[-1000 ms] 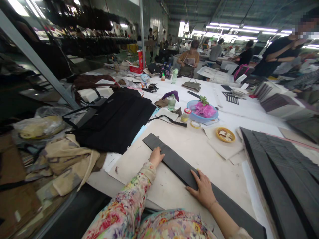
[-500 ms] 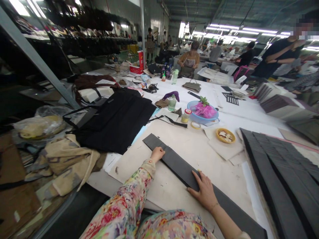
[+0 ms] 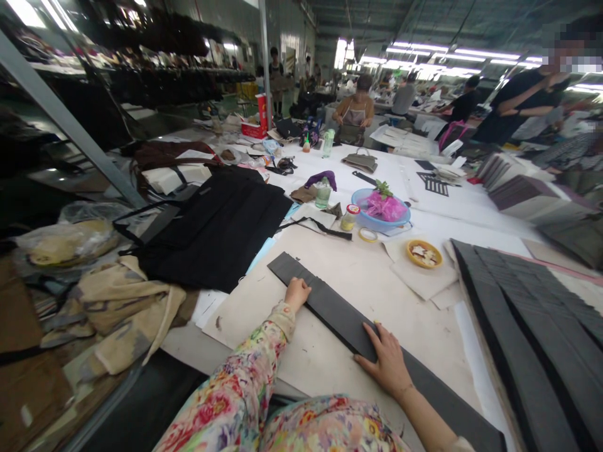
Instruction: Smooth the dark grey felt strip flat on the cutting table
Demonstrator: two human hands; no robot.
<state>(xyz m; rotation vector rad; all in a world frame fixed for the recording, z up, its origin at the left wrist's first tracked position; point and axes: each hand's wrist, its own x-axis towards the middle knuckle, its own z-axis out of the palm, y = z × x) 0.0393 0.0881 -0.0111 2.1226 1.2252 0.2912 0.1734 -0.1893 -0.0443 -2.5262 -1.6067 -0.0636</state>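
A long dark grey strip of sheet material (image 3: 340, 312) lies slantwise across a pale board (image 3: 372, 276) in front of me. My left hand (image 3: 298, 292) is at the strip's far left part, its fingers curled together and pinching at the near edge. What the fingertips do there is partly hidden. My right hand (image 3: 387, 364) rests on the strip's middle, fingers spread and thumb over the near edge. The strip runs on beneath my right forearm to the lower right. A small ridge crosses its surface just beyond my left fingers.
Stacked dark grey strips (image 3: 518, 314) lie at right. A black cloth piece (image 3: 217, 232) spreads at left, beside a camouflage cloth (image 3: 117, 307). Beyond the board stand a yellow bowl (image 3: 424, 254), a glass jar (image 3: 349, 218) and a blue basin (image 3: 360, 215). Several people work farther back.
My view has shifted slightly, so the background sits a little farther left. Both hands and the strip stay in nearly the same place.
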